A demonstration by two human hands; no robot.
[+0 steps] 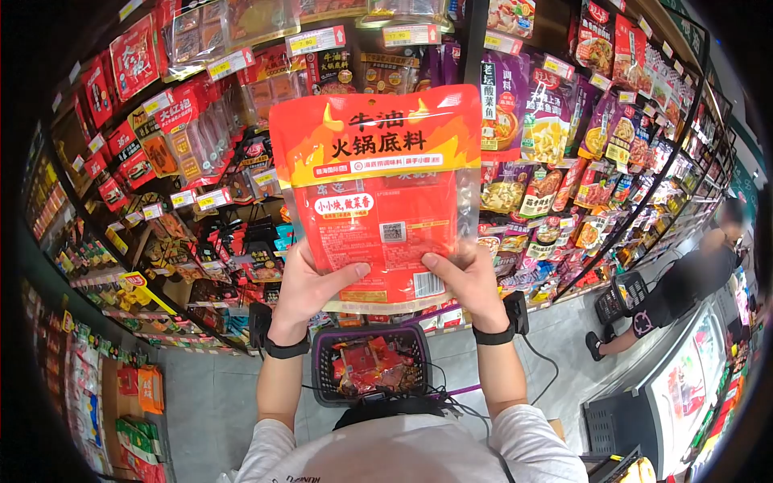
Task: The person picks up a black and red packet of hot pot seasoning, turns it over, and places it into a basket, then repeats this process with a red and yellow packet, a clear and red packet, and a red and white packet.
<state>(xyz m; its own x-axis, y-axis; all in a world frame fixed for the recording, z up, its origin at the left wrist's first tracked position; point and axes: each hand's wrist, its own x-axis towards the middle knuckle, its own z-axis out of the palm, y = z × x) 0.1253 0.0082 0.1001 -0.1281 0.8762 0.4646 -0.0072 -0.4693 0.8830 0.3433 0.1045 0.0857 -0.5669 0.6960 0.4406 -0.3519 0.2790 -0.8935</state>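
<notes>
A large red packet [378, 201] with a yellow-orange band and black lettering is held up in front of the shelves, its printed face toward the camera. My left hand [310, 286] grips its lower left edge, thumb on the front. On the lower right, my right hand [463, 278] holds it the same way, near the barcode. The fingers behind the packet are hidden. Both wrists wear black bands. Below the packet stands a dark basket [324, 366] with red packets [370, 362] inside.
Shelves of hanging packets [547, 121] curve round the front, with price tags [314, 40] along their edges. A person [684, 278] in dark clothes is at the right, beside another basket [620, 298]. A chest freezer [636, 419] stands lower right. Black cables [543, 366] hang by my right arm.
</notes>
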